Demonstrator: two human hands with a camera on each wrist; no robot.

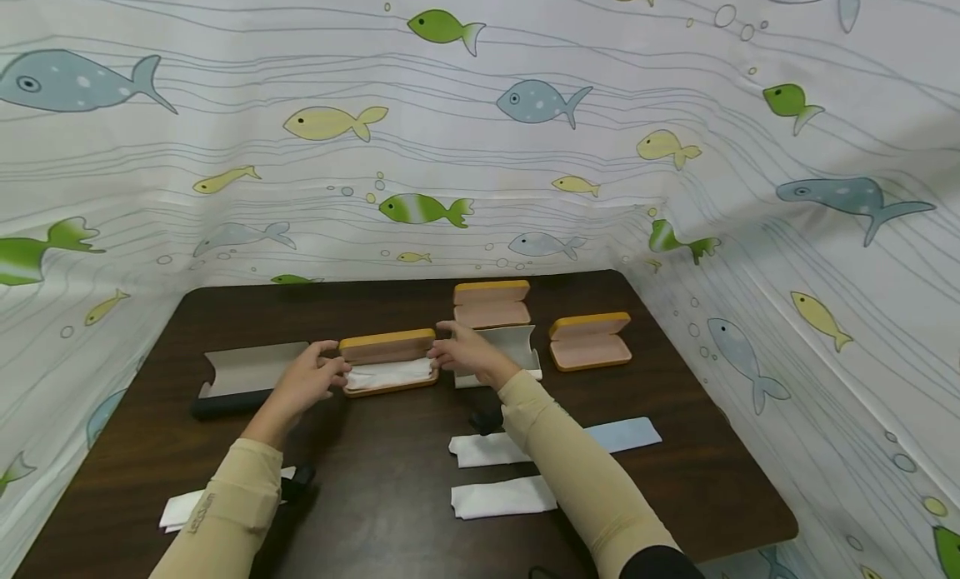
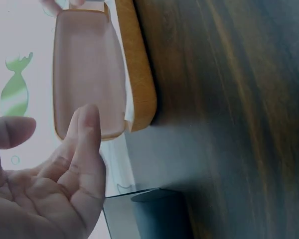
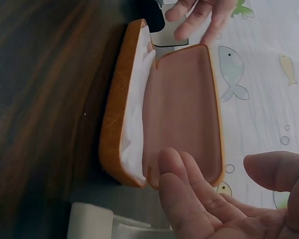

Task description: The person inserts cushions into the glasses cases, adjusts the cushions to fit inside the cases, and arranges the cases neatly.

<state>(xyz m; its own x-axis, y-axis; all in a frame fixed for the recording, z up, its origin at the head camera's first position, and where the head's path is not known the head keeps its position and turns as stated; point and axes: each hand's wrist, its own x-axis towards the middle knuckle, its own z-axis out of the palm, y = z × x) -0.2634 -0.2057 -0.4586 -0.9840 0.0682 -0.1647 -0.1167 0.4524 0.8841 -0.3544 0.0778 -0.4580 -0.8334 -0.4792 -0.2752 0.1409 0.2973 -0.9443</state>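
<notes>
An orange-brown eyeglass case (image 1: 386,346) with pink lining stands with its lid raised on the dark table. A folded white cloth (image 1: 390,373) lies in its lower half. My left hand (image 1: 309,375) is at the case's left end, fingers extended and thumb held apart, as the left wrist view shows. At the opposite end is my right hand (image 1: 472,354); its fingertips (image 3: 172,162) overlap the near end of the case (image 3: 184,114) in the right wrist view. Neither hand grips anything.
Left of the case lies a black eyeglass case (image 1: 255,371) with grey lining. A white case (image 1: 517,346) and two more orange cases (image 1: 491,304), (image 1: 590,343) stand opened at right. Folded cloths (image 1: 502,497), (image 1: 622,435), (image 1: 180,510) lie nearer on the table (image 1: 375,496).
</notes>
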